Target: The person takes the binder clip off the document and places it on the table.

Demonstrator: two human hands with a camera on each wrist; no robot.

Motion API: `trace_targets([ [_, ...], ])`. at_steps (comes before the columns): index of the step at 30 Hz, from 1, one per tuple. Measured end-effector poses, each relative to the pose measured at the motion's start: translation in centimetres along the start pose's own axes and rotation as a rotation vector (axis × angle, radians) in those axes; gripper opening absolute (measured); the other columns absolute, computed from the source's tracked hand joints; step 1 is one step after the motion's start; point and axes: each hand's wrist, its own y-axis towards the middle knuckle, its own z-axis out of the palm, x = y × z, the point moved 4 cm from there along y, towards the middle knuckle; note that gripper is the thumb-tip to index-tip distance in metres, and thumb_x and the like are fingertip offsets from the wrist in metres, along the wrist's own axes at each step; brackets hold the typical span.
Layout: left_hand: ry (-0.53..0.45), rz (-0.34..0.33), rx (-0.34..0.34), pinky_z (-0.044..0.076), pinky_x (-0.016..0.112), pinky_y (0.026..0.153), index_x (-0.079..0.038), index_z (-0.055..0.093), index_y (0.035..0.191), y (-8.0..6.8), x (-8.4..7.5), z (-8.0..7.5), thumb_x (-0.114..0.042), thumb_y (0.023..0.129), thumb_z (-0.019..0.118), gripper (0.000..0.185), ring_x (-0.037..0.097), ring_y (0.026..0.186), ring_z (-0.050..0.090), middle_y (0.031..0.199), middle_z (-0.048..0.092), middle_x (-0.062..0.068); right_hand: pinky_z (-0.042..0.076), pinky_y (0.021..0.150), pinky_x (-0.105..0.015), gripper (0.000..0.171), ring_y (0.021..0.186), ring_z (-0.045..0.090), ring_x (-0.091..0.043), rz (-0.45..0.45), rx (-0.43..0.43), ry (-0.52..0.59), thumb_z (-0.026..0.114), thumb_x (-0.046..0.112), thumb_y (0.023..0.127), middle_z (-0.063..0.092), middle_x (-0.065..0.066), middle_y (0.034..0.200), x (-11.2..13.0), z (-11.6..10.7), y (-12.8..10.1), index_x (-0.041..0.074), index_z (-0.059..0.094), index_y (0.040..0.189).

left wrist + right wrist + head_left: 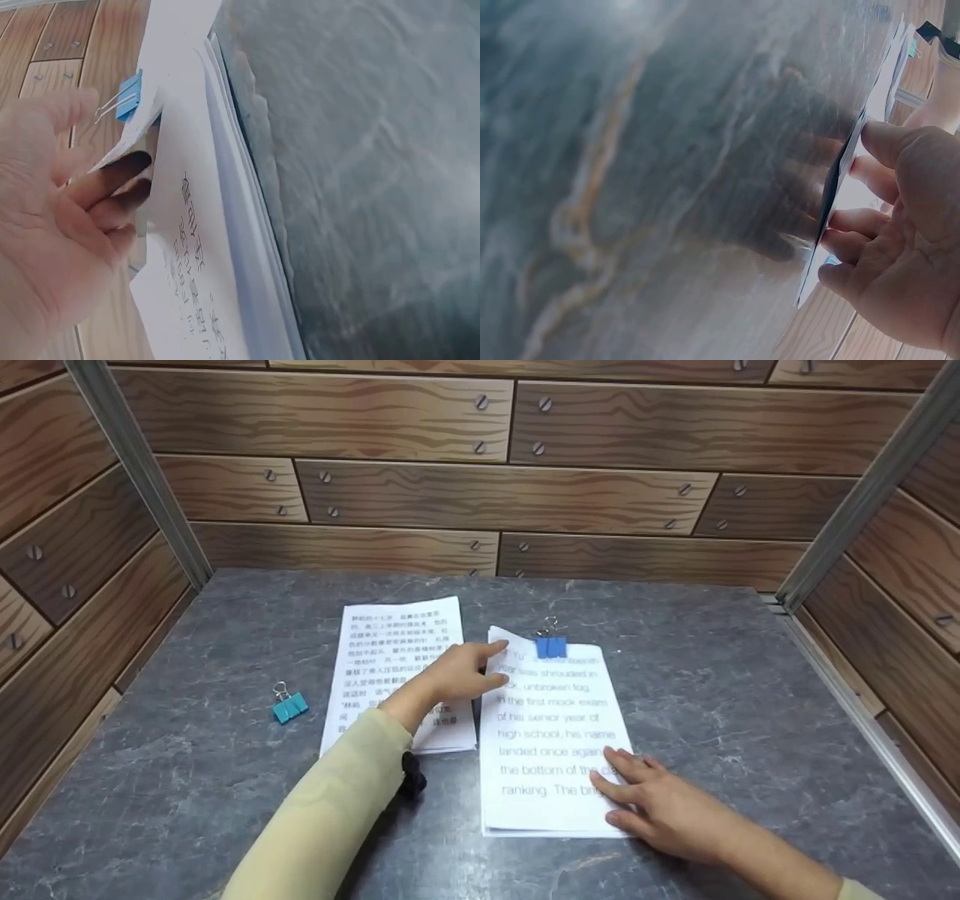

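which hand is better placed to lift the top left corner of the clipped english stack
Left. The left hand already pinches that stack's top left corner beside the blue binder clip, while the right hand lies flat on the lower right corner, pinning it down.

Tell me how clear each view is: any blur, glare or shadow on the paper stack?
Head view: even light, large print on the clipped stack readable, slightly soft. Left wrist view: bright, washed-out paper, left hand close and blurred, its fingers shadowed under the lifted corner. Right wrist view: smeared table, right hand soft.
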Motion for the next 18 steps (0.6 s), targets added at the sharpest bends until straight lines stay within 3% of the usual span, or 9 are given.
trace_targets([
  [1, -0.023, 0.005, -0.012, 0.049, 0.039, 0.104, -0.015, 0.043, 0.163, 0.1, 0.0, 0.0, -0.028, 0.104, 0.068, 0.065, 0.024, 0.113, 0.065, 0.142, 0.065, 0.018, 0.033, 0.114, -0.072, 0.060, 0.147, 0.042, -0.050, 0.000, -0.002, -0.003, 0.059, 0.049, 0.108, 0.038, -0.028, 0.164, 0.0, 0.0, 0.0, 0.012, 0.057, 0.155],
  [3, -0.070, 0.007, -0.038, 0.047, 0.038, 0.113, -0.014, 0.045, 0.162, 0.2, 0.1, -0.1, -0.021, 0.105, 0.067, 0.062, 0.025, 0.138, 0.058, 0.159, 0.052, 0.014, 0.033, 0.114, -0.072, 0.060, 0.147, 0.042, -0.049, 0.000, -0.006, -0.009, 0.059, 0.049, 0.108, 0.039, -0.028, 0.164, 0.0, 0.0, 0.0, 0.012, 0.057, 0.155],
  [5, -0.114, -0.007, -0.057, 0.045, 0.039, 0.117, -0.013, 0.046, 0.162, 0.4, 0.3, -0.2, -0.017, 0.106, 0.066, 0.060, 0.029, 0.145, 0.052, 0.159, 0.051, 0.014, 0.034, 0.114, -0.072, 0.060, 0.147, 0.043, -0.049, 0.000, -0.006, -0.013, 0.058, 0.049, 0.108, 0.039, -0.028, 0.164, 0.1, 0.1, 0.0, 0.012, 0.057, 0.155],
  [10, -0.180, -0.038, -0.104, 0.046, 0.039, 0.116, -0.011, 0.049, 0.160, 0.7, 0.8, -0.2, -0.007, 0.107, 0.061, 0.054, 0.029, 0.145, 0.051, 0.158, 0.052, 0.014, 0.034, 0.114, -0.071, 0.060, 0.147, 0.042, -0.049, 0.003, -0.004, -0.013, 0.058, 0.050, 0.108, 0.039, -0.028, 0.164, 0.1, 0.1, 0.0, 0.013, 0.056, 0.156],
  [18, -0.231, -0.072, -0.109, 0.048, 0.036, 0.113, -0.010, 0.050, 0.158, 0.7, 1.1, 0.3, 0.001, 0.106, 0.058, 0.054, 0.026, 0.144, 0.053, 0.156, 0.055, 0.014, 0.034, 0.114, -0.071, 0.061, 0.147, 0.042, -0.049, 0.002, -0.005, -0.014, 0.058, 0.050, 0.108, 0.038, -0.028, 0.164, 0.0, 0.0, -0.1, 0.012, 0.056, 0.155],
])
